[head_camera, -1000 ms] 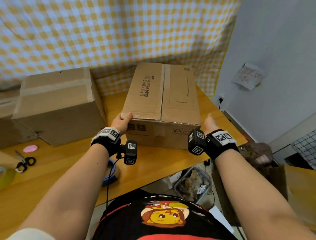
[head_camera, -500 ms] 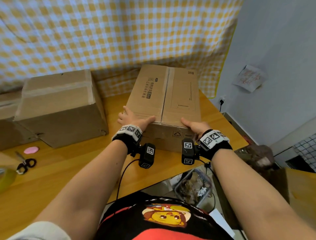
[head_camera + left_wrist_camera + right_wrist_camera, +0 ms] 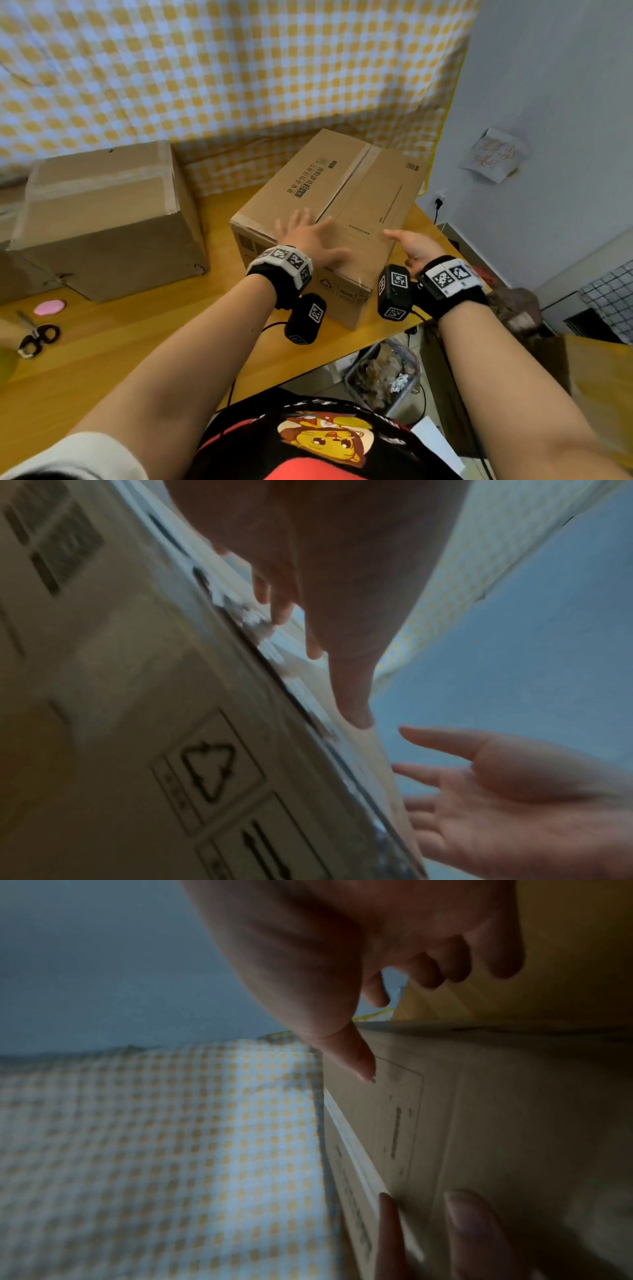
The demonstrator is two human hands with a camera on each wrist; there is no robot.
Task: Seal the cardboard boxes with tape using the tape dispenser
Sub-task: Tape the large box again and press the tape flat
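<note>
Checked cloth hangs behind the table (image 3: 102,346). Under the flat, spread left hand (image 3: 310,236) lies the printed box (image 3: 346,205); the right hand (image 3: 416,248) hovers open beside it, seemingly untouching. Square it first, pressing evenly.

Your printed box (image 3: 346,202) now sits turned at an angle on the table, no longer square to you. Your left hand (image 3: 310,240) lies spread flat on its top, and your right hand (image 3: 416,248) has come off, palm open beside it.
</note>
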